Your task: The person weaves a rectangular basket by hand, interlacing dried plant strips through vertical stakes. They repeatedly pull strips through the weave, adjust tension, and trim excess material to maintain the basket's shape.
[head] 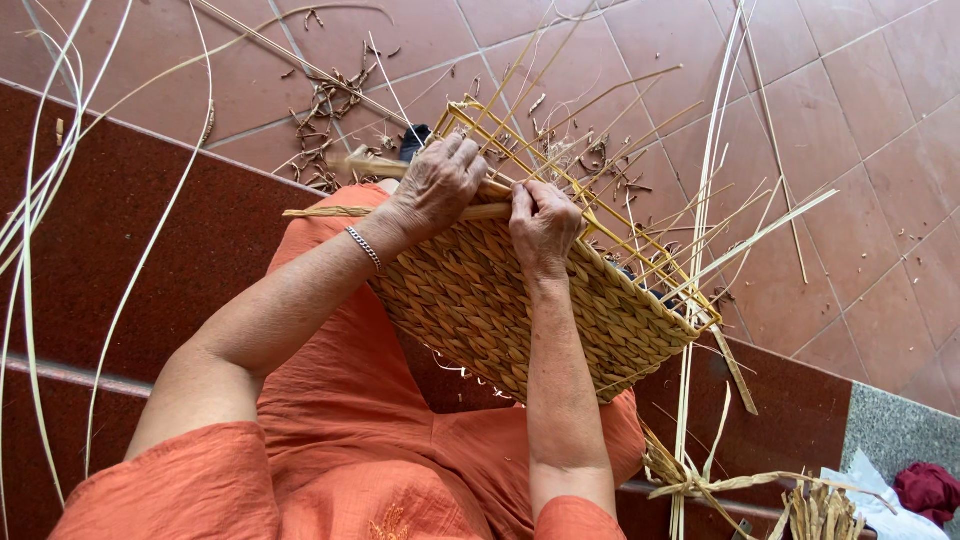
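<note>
A half-woven rectangular basket (pixel 500 310) of tan plaited fibre rests on my lap, over a yellow wire frame (pixel 610 225). My left hand (pixel 435 185), with a silver bracelet on the wrist, grips a flat straw-coloured strand (pixel 330 212) that runs across the basket's upper edge. My right hand (pixel 543 225) sits just beside it, fingers closed and pinching the weave at the same edge. Bare frame wires rise beyond both hands.
Long pale reed strips (pixel 40 240) arc across the left side and more (pixel 705 190) stand at the right. Fibre scraps (pixel 330 100) litter the reddish tile floor. A tied bundle of dried fibre (pixel 700 480) and dark red cloth (pixel 928 490) lie at lower right.
</note>
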A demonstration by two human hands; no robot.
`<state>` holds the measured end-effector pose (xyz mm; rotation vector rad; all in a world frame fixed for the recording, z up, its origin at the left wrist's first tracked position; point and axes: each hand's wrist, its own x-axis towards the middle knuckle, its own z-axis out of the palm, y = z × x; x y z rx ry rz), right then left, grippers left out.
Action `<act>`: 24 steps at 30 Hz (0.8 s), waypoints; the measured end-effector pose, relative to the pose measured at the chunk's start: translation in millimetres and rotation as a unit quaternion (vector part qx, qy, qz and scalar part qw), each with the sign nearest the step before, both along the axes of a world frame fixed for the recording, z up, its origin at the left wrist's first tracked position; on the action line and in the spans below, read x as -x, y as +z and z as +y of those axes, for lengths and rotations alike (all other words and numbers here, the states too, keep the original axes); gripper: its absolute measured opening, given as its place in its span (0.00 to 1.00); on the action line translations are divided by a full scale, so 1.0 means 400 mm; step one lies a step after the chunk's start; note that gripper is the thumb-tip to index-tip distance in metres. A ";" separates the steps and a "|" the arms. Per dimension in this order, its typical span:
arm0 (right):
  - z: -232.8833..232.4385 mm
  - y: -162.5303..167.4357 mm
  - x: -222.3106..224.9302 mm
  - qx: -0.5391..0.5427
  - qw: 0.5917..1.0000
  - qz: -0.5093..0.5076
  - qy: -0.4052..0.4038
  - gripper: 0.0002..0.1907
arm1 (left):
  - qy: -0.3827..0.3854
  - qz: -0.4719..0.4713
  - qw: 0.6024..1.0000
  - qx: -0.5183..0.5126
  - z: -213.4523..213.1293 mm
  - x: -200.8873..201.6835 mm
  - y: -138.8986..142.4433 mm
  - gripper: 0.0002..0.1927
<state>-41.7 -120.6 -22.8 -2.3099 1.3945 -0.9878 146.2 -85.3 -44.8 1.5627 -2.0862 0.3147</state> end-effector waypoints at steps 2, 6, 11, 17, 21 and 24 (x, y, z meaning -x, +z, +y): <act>-0.004 -0.014 -0.002 -0.019 0.999 0.001 -0.026 0.05 | 0.012 0.011 1.000 -0.007 -0.007 -0.002 0.001 0.06; -0.006 -0.032 -0.011 0.043 0.999 -0.023 -0.014 0.04 | 0.062 -0.009 0.994 -0.094 -0.024 -0.014 0.012 0.24; 0.090 -0.033 0.097 0.027 0.980 -0.192 -0.046 0.13 | 0.102 0.090 0.989 0.063 0.010 -0.066 0.003 0.28; 0.250 -0.054 0.467 0.162 0.924 -0.146 -0.315 0.12 | 0.063 0.209 0.975 -0.042 0.027 -0.108 -0.041 0.27; 0.278 -0.127 0.612 -0.039 0.885 -0.274 -0.376 0.19 | 0.072 0.219 0.969 -0.091 0.015 -0.124 -0.039 0.27; 0.279 -0.179 0.634 -0.140 0.878 -0.304 -0.342 0.20 | 0.055 0.211 0.972 -0.082 0.017 -0.130 -0.031 0.26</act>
